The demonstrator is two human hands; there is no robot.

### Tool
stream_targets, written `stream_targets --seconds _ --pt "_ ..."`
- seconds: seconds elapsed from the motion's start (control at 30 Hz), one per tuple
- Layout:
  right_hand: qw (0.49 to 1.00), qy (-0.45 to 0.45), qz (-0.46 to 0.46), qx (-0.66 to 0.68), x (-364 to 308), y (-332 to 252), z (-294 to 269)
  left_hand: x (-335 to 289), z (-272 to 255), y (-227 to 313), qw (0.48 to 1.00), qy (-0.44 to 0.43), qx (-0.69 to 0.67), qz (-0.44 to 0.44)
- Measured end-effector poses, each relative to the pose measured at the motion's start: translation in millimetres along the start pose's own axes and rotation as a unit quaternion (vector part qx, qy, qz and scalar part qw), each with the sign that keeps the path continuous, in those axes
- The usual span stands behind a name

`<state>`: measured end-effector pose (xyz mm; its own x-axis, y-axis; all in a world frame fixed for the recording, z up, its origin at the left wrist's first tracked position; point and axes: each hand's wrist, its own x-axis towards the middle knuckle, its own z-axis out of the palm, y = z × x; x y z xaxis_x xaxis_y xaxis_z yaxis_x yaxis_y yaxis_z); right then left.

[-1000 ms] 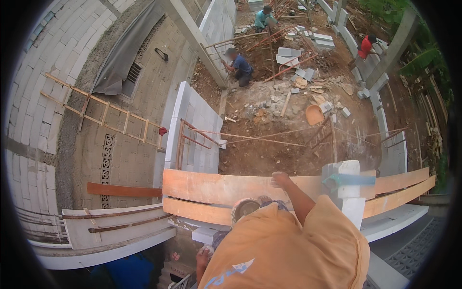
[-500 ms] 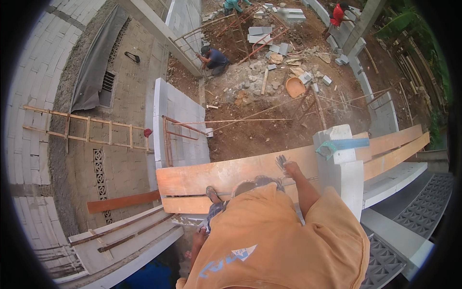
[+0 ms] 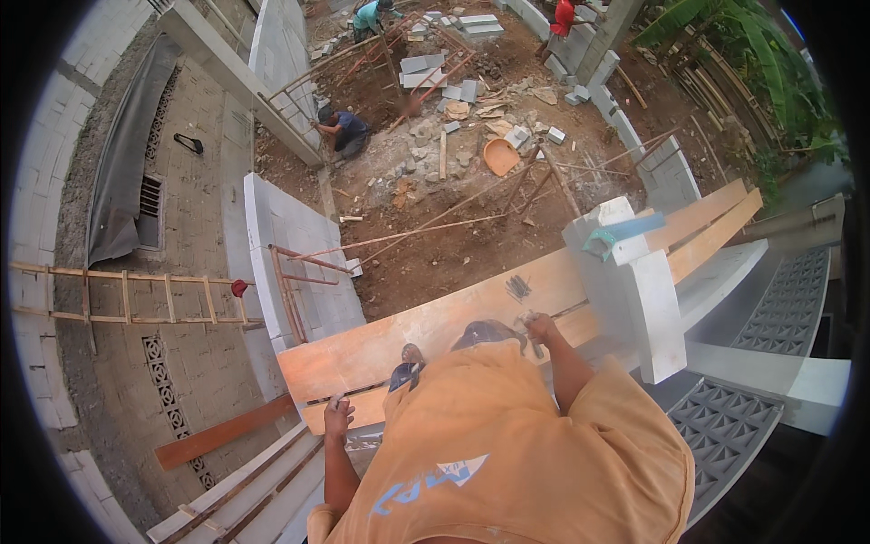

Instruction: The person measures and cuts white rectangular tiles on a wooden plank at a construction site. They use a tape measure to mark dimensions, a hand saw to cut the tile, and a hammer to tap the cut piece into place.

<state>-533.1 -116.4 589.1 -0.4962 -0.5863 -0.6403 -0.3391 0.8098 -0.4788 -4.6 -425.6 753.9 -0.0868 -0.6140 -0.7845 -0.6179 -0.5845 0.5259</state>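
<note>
My right hand (image 3: 540, 328) is over the orange-brown planks beside my knee, fingers drawn together; what they hold, if anything, is too blurred to name. Just beyond it, a loose bunch of thin dark strips (image 3: 517, 288) lies on the far plank (image 3: 435, 313). To the right, a handsaw (image 3: 627, 232) with a teal handle and blue blade rests across a stack of white blocks (image 3: 654, 304). Out to my left, my left hand (image 3: 338, 419) is raised near the planks' end, its fingers partly bent and apart, with nothing visible in them.
Below the planks is a dirt floor with rubble, rusty scaffold frames (image 3: 304, 265) and an orange basin (image 3: 500, 157). A person in dark blue (image 3: 349, 129) crouches there; two others work farther off. A wooden ladder (image 3: 168, 295) leans left. Dark patterned panels (image 3: 725, 435) lie at right.
My right hand has drawn back from the dark strips toward my body. My left hand has come up and outward from beside my leg. The whole view has turned somewhat.
</note>
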Motion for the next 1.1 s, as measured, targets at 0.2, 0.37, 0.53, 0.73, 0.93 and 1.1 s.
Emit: stream_targets --seconds 0.2,0.37,0.53,0.73,0.93,1.1 --pt "0.991 0.015 0.028 0.130 -29.9 -55.1 14.8 43.3 -40.1 -25.5 0.999 -0.016 -0.021 -0.029" --pt "0.983 -0.051 0.051 0.171 -37.7 -82.2 -15.3 69.5 -42.1 -59.1 0.997 -0.011 -0.008 -0.081" --pt "0.976 -0.051 0.106 0.184 -17.9 -29.7 -50.0 59.2 38.7 -29.9 0.997 -0.004 -0.057 -0.044" --pt "0.957 0.013 0.104 0.269 6.9 48.1 -75.7 14.5 122.3 28.9 0.977 -0.112 0.149 0.104" --pt "0.995 -0.005 -0.091 0.039 36.7 120.3 -72.9 10.9 153.1 37.9 0.951 -0.177 0.191 0.168" --pt "0.974 -0.044 0.066 0.213 2.0 -28.0 -29.4 7.0 98.9 -27.1 0.969 -0.083 0.212 0.090"
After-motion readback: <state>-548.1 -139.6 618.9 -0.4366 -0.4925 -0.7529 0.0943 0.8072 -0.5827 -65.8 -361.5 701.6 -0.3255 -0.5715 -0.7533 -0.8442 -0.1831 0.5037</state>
